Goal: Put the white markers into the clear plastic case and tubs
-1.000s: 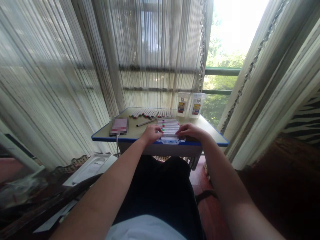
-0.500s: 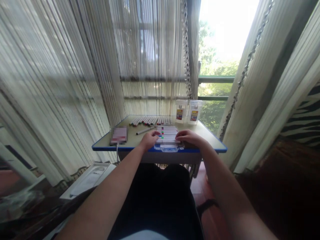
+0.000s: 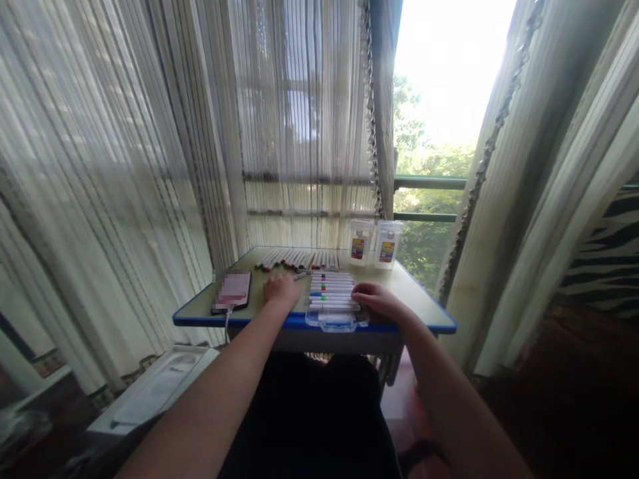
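Observation:
Several white markers with coloured bands lie in a row across a clear plastic marker case, which sits at the table's front edge. My left hand is left of the case, its fingers curled over the near end of a loose marker; the hand hides that end. At the case's right side, my right hand has bent fingers and thumb against the rim and the marker ends. Its undersides are hidden. Farther back lies a row of loose markers with coloured caps.
Two clear plastic containers with labels stand at the table's back right. A phone with a white cable lies on the left of the table. Below left is an open white box. Curtains hang behind.
My left hand has left the case and moved left onto the loose marker. My right hand stays at the case's right side. The view has tilted up slightly.

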Available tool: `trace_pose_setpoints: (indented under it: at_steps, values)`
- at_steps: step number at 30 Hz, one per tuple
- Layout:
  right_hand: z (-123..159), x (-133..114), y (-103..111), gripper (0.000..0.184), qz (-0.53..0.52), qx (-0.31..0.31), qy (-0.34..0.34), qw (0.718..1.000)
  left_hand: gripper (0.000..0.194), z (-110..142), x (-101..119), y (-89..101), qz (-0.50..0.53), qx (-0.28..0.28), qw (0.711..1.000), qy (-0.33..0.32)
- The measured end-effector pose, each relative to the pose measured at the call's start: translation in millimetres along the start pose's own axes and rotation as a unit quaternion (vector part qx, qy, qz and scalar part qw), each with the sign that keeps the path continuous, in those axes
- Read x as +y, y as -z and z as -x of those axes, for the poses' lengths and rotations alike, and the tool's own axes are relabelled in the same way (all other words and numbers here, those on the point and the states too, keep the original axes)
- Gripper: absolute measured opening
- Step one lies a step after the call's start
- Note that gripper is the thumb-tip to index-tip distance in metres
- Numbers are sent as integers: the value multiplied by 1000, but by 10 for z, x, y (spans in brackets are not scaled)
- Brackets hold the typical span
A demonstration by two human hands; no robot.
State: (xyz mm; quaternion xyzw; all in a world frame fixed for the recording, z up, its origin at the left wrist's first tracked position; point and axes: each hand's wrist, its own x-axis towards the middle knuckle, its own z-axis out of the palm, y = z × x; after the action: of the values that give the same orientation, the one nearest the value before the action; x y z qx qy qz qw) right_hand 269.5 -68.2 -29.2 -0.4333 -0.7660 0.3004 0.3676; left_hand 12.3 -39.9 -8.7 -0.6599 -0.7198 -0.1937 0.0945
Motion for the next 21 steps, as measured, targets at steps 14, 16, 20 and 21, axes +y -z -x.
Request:
trace_pose_setpoints:
  at_steps: [14, 16, 20, 21]
  values:
    - [351, -142, 29, 33, 109, 202, 64, 971, 25, 18, 75, 1, 479, -25, 835, -271]
    - [449, -222, -21, 38, 57, 187, 58, 979, 22, 112, 143, 105, 499, -50, 803, -322]
    - [514, -411, -173, 43, -48, 196, 52, 978, 19, 315, 265, 276, 494, -60, 781, -378]
    - [506, -454, -210, 40, -67, 196, 52, 977, 17, 353, 285, 291, 480, -57, 787, -384]
